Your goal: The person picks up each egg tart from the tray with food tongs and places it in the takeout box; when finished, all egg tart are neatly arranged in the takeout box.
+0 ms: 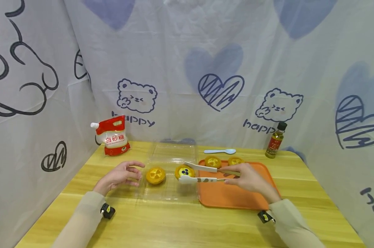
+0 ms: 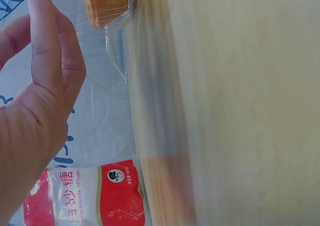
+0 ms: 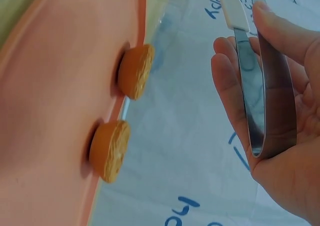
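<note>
My right hand (image 1: 248, 177) holds a pair of tongs (image 3: 265, 96), metal at the bend with white tips. In the head view the spread tips lie on either side of an egg tart with dark berries (image 1: 185, 172). That tart sits in a clear plastic box (image 1: 171, 196), beside a second, plain-topped egg tart (image 1: 156, 176). My left hand (image 1: 122, 175), empty with loosely bent fingers, hovers at the box's left edge. Two more egg tarts (image 3: 136, 72) stand along the far side of an orange tray (image 1: 227, 198).
A red and white sugar bag (image 1: 114, 136) stands at the back left of the wooden table (image 1: 162, 224). Behind the tray lies a white spoon (image 1: 219, 151). An oil bottle (image 1: 275, 141) stands at the back right, in front of a printed curtain (image 1: 174, 86).
</note>
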Tool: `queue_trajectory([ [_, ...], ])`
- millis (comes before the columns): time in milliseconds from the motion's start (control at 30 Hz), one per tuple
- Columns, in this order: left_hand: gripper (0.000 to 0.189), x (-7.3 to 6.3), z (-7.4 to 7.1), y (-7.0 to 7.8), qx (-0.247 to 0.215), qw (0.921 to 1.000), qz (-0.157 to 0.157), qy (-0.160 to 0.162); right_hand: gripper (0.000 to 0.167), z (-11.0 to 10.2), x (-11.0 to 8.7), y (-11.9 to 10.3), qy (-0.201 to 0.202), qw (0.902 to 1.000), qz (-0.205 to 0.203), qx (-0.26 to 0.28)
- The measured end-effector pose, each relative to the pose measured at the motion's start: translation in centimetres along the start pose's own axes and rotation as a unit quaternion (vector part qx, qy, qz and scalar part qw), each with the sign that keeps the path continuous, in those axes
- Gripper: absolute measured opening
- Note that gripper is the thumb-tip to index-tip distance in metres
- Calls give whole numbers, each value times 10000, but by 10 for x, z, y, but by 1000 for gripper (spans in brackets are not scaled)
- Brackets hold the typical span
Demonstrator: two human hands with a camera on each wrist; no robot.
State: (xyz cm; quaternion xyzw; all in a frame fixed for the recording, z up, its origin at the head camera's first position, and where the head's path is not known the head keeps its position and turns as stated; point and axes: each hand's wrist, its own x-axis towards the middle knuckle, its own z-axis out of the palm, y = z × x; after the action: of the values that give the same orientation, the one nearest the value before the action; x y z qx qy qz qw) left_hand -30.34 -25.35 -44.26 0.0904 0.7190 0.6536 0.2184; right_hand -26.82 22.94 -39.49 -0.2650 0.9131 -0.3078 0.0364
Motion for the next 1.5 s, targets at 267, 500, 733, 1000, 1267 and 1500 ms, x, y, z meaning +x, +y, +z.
queue_trajectory([
  [267, 59, 0, 1, -1, -6, 10000, -41, 42, 42, 17, 12, -9, -62, 9999, -122, -76],
  [500, 57, 1, 1, -1, -24, 9999, -112, 97, 41, 26, 18, -18, -220, 9994, -252, -4],
  [733, 58, 1, -1, -2, 2, 9999, -140, 73, 41, 35, 24, -28, -397, 9984, -390, -32],
  [1000, 59, 3, -1, -3, 8, 9999, -136, 96, 37, 42, 33, -35, -606, 9963, -586, -196],
  [1267, 59, 2, 0, -2, 38, 9999, -107, 102, 38, 49, 40, -40, -670, 9946, -666, -420],
  [1500, 59, 2, 1, -1, 33, 9999, -102, 96, 43, 52, 42, -40, -759, 9950, -547, -359],
])
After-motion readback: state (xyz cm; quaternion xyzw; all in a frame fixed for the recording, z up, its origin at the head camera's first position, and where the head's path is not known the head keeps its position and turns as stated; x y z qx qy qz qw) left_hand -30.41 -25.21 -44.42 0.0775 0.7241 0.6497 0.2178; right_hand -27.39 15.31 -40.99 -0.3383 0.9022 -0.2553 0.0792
